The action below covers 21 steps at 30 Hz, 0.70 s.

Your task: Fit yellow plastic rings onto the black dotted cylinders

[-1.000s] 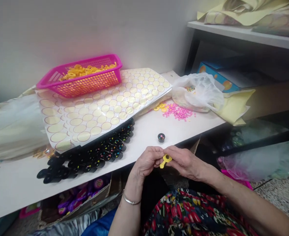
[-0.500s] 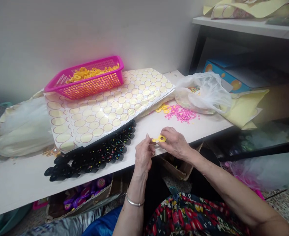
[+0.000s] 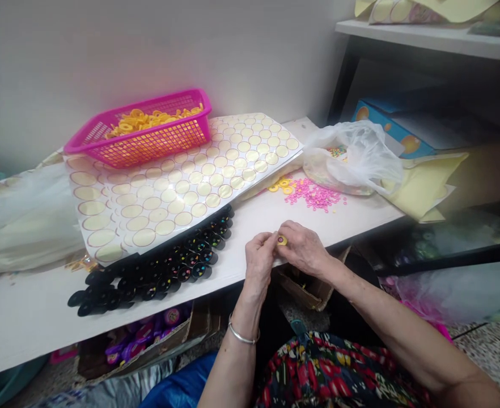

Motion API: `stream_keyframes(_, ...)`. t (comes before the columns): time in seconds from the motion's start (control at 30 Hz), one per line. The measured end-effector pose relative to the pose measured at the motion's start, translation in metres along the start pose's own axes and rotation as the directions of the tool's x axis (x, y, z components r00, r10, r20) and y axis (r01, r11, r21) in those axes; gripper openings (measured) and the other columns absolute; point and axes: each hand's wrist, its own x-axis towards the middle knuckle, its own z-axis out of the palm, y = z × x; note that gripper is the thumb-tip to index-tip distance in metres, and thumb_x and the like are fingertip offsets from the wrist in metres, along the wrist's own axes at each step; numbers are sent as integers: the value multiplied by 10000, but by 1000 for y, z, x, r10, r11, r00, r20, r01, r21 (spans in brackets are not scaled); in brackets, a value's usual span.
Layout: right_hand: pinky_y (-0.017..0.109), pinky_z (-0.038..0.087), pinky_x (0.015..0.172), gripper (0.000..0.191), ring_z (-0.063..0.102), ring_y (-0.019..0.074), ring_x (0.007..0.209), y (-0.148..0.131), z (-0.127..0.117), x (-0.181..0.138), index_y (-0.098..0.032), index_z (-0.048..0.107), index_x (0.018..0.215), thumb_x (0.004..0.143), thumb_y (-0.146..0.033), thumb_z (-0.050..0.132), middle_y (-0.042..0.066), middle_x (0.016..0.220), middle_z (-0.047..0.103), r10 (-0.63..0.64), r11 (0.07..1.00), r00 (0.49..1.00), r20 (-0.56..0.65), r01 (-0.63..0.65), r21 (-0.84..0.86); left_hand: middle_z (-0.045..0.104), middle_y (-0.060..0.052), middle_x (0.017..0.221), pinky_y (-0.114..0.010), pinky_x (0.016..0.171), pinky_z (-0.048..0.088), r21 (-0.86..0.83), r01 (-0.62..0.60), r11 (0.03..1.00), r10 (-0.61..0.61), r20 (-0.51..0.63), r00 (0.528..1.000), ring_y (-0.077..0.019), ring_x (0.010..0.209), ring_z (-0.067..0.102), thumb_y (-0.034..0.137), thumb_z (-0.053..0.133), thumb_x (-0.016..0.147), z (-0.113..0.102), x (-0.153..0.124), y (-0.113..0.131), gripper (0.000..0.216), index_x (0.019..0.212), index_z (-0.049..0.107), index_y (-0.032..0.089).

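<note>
Both of my hands meet over the front edge of the white table (image 3: 29, 317). My left hand (image 3: 259, 259) and my right hand (image 3: 304, 249) are closed in pinches on a small yellow ring piece (image 3: 282, 240) with a pinkish centre. Fingers cover most of the piece, and anything beneath it is hidden. Just left of my hands, several black caps with coloured dots (image 3: 165, 271) lie in rows. Behind these lies a sheet of round stickers (image 3: 177, 184).
A pink basket (image 3: 101, 127) of yellow rings stands at the back by the wall. Pink beads (image 3: 316, 196), a few yellow rings (image 3: 282, 185) and a clear plastic bag (image 3: 354, 156) lie to the right. A blue box (image 3: 392, 131) sits under a shelf. A cardboard box (image 3: 148, 340) stands below the table.
My hands moved up from the table's edge to over the tabletop and closed together on the yellow piece. The single black cap seen on the table a second ago is now hidden.
</note>
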Motion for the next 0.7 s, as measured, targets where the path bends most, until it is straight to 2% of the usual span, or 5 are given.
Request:
stream_keyframes(0.17, 246, 401, 651, 63, 492, 125, 717, 3, 9, -4, -175, 568, 794, 748, -161, 528, 16, 802, 531, 100, 922, 991, -92, -58, 383, 614, -30, 679, -215, 572, 401, 134, -96, 986, 105, -64, 992, -124, 644, 538, 344, 666, 635, 0, 4, -7, 216, 693, 681, 136)
stream_keyframes(0.27, 241, 405, 621, 153, 491, 112, 676, 6, 14, -7, -172, 599, 854, 707, -216, 600, 6, 800, 549, 224, 776, 971, -83, -127, 617, 609, -25, 694, -216, 590, 404, 185, -125, 975, 140, -68, 988, -124, 665, 543, 334, 660, 642, -1, 5, -8, 185, 677, 692, 154)
stream_keyframes(0.37, 226, 387, 533, 249, 470, 93, 570, 7, 16, -8, -152, 614, 894, 733, -340, 589, -12, 694, 549, 350, 569, 935, 59, -262, 780, 608, -18, 675, -209, 555, 388, 190, -122, 974, 136, -60, 989, -113, 629, 535, 328, 653, 647, -2, 5, -9, 180, 687, 692, 157)
stream_keyframes(0.47, 212, 352, 451, 319, 437, 83, 473, 5, 17, -6, -133, 626, 804, 783, -430, 511, -27, 548, 505, 461, 440, 877, 138, -361, 822, 611, -19, 665, -204, 507, 362, 172, -100, 980, 113, -68, 991, -103, 581, 516, 330, 652, 648, -1, 5, -9, 198, 723, 689, 150)
stream_keyframes(0.7, 201, 379, 369, 326, 463, 82, 413, -7, 21, -3, -136, 612, 778, 779, -443, 500, -10, 555, 542, 537, 357, 826, 169, -404, 842, 573, 3, 612, -186, 461, 349, 93, -32, 995, 42, -104, 994, -62, 485, 461, 363, 658, 653, 9, 0, -3, 253, 723, 655, 120)
